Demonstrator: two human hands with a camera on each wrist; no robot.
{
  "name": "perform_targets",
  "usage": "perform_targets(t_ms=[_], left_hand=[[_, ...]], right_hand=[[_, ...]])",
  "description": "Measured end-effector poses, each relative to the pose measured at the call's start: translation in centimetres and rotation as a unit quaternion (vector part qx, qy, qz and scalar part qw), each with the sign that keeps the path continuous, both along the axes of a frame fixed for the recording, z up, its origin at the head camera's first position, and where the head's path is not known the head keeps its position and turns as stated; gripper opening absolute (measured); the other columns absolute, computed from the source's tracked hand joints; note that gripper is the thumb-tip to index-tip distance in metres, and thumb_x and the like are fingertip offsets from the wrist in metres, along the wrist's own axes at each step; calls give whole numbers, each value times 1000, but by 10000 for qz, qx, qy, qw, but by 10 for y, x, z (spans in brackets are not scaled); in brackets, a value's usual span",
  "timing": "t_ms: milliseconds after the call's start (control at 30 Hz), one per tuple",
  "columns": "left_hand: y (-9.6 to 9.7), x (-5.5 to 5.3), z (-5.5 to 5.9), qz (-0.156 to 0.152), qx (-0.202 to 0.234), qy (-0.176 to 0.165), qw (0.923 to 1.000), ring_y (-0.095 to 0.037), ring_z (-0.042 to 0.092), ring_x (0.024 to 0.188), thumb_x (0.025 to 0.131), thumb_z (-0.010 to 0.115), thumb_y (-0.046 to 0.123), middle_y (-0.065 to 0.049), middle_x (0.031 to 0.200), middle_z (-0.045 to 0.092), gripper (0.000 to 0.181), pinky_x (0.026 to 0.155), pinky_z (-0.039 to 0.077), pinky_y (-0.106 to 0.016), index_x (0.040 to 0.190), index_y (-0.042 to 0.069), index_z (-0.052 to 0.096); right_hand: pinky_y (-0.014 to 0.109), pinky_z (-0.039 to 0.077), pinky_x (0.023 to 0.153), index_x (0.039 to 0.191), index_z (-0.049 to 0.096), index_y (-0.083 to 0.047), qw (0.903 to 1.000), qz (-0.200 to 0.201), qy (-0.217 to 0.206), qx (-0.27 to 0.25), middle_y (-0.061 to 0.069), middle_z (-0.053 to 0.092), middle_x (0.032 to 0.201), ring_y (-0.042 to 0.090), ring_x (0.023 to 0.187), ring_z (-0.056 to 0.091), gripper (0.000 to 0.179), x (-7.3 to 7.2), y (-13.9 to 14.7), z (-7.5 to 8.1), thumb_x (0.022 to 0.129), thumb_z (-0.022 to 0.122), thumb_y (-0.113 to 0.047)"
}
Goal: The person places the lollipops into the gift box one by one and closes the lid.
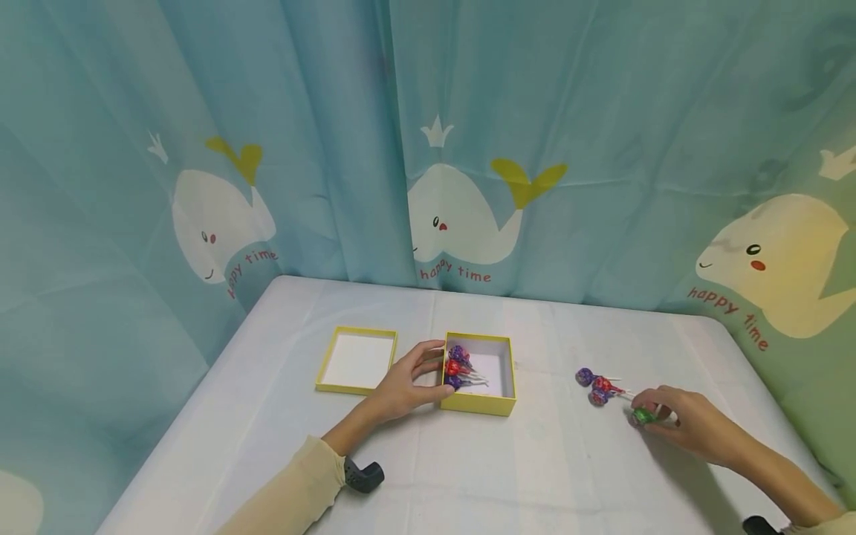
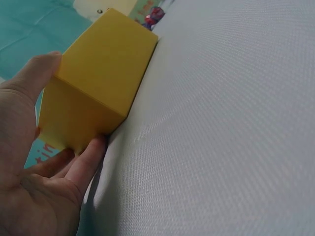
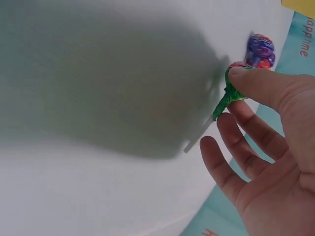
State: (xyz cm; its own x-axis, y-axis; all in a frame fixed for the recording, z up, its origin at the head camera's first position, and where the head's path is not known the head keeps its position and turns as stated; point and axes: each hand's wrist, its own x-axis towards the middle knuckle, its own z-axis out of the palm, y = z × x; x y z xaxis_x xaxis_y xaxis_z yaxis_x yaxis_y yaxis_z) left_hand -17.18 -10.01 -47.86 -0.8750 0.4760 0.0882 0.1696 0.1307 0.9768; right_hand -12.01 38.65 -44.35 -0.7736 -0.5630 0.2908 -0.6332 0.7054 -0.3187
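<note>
In the head view a yellow box (image 1: 478, 403) stands with its top uncovered. Several lollipops (image 1: 458, 367) in purple and red wrappers lie along its left side inside, white sticks pointing right. My left hand (image 1: 406, 384) grips the box's left end, thumb at the near corner and fingers along the side; the left wrist view shows the thumb on the upper edge of the yellow wall (image 2: 106, 64). Over at the right, my right hand (image 1: 692, 423) pinches a green-wrapped lollipop (image 3: 227, 96) by its head between thumb and fingers, its white stick slanting down and away.
Left of the box lies its yellow-rimmed lid (image 1: 357, 360), white inside facing up. A small group of purple and red lollipops (image 1: 600, 385) lies on the white-covered table (image 1: 468, 475) beside my right hand. A blue whale-print curtain (image 1: 348, 148) hangs behind the table.
</note>
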Motion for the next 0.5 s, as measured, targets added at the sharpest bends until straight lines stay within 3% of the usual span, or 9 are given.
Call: perform_targets(t_ms=[500], left_hand=[[-1, 0, 0, -41, 5, 12, 10000, -33, 48, 140, 92, 80, 19, -15, 156, 45, 79, 102, 53, -42, 157, 11, 37]], right_hand=[[19, 53, 60, 106, 72, -13, 9979, 407, -353, -358, -7, 72, 95, 0, 76, 59, 37, -20, -26, 57, 75, 87, 3]])
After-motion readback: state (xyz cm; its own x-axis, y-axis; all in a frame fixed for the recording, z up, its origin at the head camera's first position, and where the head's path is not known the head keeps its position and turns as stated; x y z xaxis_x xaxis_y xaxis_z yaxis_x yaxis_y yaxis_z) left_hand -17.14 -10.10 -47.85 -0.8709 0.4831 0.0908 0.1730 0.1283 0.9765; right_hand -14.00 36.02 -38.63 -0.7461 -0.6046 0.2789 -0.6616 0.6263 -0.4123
